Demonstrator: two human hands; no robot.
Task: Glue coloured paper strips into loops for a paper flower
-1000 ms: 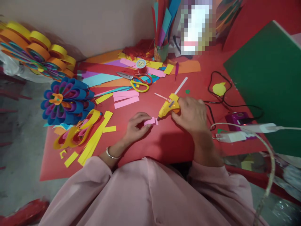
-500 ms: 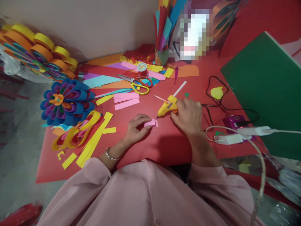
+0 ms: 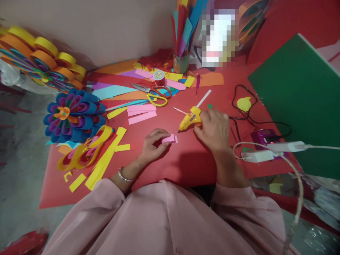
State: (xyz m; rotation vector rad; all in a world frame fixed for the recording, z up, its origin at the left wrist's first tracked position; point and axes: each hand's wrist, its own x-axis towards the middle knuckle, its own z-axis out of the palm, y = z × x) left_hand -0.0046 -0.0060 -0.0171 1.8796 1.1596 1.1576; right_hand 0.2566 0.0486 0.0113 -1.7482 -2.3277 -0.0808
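Between the thumb and fingers of my left hand (image 3: pixel 155 144) is a pink paper strip (image 3: pixel 170 138), bent over on itself near the middle of the red table (image 3: pixel 156 168). My right hand (image 3: pixel 215 130) is wrapped round a yellow hot glue gun (image 3: pixel 190 118) with a white glue stick (image 3: pixel 204 98) in its back. The gun's nozzle points down and left, just right of the pink strip and slightly apart from it. Several flat pink strips (image 3: pixel 142 115) lie behind my left hand. Scissors (image 3: pixel 158 94) with red and yellow handles rest farther back.
Blue and purple paper flower (image 3: pixel 63 113), yellow paper loops (image 3: pixel 65 161) and yellow strips (image 3: pixel 103 166) lie left. A thread spool (image 3: pixel 159 78) and a cup (image 3: pixel 181 63) of paper stand behind. Right are a black cord (image 3: pixel 236 95), purple power socket (image 3: pixel 261 136) and green board (image 3: pixel 294 106).
The glue gun's nozzle has shifted very slightly to the right, away from the pink strip. Both hands keep their grips, and the view has moved a little.
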